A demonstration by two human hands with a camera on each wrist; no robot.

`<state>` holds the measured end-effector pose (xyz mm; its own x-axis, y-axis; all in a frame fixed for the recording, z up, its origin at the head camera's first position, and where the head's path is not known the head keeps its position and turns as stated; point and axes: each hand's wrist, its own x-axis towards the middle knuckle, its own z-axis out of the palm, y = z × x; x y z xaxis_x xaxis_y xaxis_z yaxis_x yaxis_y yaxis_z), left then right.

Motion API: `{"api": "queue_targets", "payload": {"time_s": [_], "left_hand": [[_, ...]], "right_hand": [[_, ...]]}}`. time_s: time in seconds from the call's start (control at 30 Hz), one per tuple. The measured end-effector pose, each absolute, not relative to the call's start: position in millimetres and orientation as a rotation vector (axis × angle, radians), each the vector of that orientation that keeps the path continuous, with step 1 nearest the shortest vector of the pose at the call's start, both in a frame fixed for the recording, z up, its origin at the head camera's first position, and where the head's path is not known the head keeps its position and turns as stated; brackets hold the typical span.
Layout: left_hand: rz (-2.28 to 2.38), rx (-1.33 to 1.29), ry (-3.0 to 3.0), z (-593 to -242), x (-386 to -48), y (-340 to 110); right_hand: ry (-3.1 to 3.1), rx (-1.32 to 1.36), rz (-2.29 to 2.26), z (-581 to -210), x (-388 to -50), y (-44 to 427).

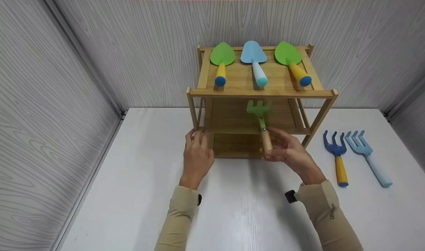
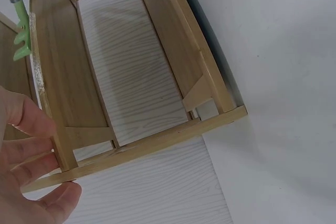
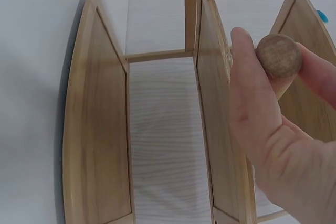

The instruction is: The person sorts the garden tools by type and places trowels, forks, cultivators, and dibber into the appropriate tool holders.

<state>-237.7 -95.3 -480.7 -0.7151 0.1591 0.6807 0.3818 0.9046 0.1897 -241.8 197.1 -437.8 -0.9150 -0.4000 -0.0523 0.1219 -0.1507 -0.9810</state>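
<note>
My right hand (image 1: pixel 291 152) pinches the wooden handle of a small green hand rake (image 1: pixel 266 140) in front of the shelf's middle tier. Its green tines reach in over that tier. From the right wrist view, the round end of the rake's handle (image 3: pixel 280 56) shows between thumb and fingers. At the wooden shelf rack's (image 1: pixel 261 93) front left post, my left hand (image 1: pixel 197 157) holds on at middle-tier height. In the left wrist view, thumb and fingers of the left hand (image 2: pixel 29 161) lie on either side of the shelf's side frame (image 2: pixel 131 150).
On the top tier lie a green trowel (image 1: pixel 222 54), a light blue trowel (image 1: pixel 253 52) and another green trowel (image 1: pixel 287 53). A dark blue rake (image 1: pixel 340 164) and a light blue rake (image 1: pixel 372 162) lie on the white table (image 1: pixel 146 174), right of the rack. Grey panels (image 1: pixel 156 52) stand behind.
</note>
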Motion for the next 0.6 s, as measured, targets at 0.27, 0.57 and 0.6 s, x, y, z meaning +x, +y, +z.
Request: {"api": "queue_targets", "payload": {"time_s": [0.27, 0.57, 0.6], "left_hand": [[-0.357, -0.391, -2.410, -481.5, -235.8, -97.1], [-0.411, -0.403, -2.473, -479.7, -233.1, -97.1], [-0.414, -0.403, -2.477, -479.2, -232.7, -97.3]], "right_hand": [[1.785, -0.290, -2.108, -429.0, -254.1, 183.0], [1.832, -0.249, -2.052, -417.6, -267.5, 169.6], [1.833, -0.256, -2.050, -416.1, -268.5, 168.4]]}}
